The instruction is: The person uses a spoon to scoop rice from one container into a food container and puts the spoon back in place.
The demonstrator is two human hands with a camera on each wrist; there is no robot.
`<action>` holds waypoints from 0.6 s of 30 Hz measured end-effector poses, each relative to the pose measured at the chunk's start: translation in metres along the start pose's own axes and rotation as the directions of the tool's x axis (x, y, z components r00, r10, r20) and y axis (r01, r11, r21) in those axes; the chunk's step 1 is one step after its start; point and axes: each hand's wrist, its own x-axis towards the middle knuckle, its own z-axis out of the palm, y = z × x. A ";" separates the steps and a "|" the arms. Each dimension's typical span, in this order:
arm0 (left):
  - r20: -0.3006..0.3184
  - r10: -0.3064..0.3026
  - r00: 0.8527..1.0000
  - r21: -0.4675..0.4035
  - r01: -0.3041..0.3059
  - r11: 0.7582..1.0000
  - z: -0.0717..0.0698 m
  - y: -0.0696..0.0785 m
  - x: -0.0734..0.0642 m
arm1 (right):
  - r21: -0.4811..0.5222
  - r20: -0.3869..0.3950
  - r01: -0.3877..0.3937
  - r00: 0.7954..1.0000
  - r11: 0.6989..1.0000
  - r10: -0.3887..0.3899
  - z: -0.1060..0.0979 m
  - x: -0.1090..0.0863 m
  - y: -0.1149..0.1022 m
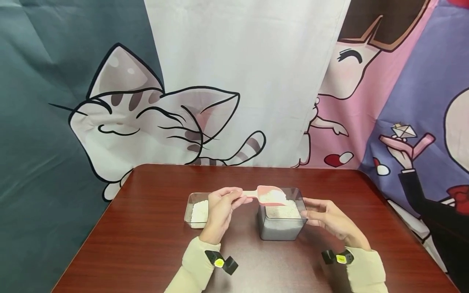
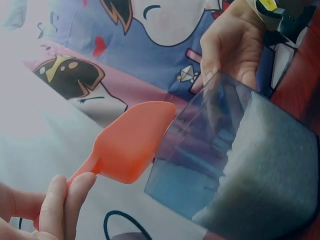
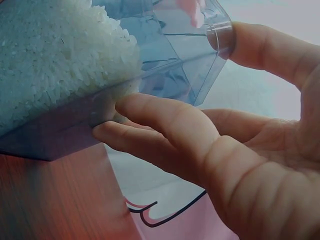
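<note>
My left hand [image 1: 219, 209] grips the handle of a pink-orange scoop [image 1: 264, 199]. White rice [image 1: 275, 197] lies in the bowl of the scoop, which is over the far left part of a clear, deep plastic container [image 1: 280, 232]. In the left wrist view, the underside of the scoop [image 2: 132, 142] shows close to the container's rim. Rice [image 3: 55, 60] fills the lower part of this container. My right hand [image 1: 331, 219] holds its right side, the thumb [image 3: 260, 47] at the rim and the fingertips [image 3: 145, 107] against the outer wall.
A shallower clear container [image 1: 187, 211] with white grains stands to the left, partly behind my left hand. Both containers are on a reddish-brown wooden table [image 1: 146, 252]. Cloth with printed cartoon figures [image 1: 249, 53] hangs behind the table's far edge.
</note>
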 end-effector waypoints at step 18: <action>-0.094 0.081 0.992 0.051 -0.077 0.996 -0.039 0.046 0.002 | -0.082 -0.058 -0.045 0.998 0.996 0.040 0.002 -0.003 0.000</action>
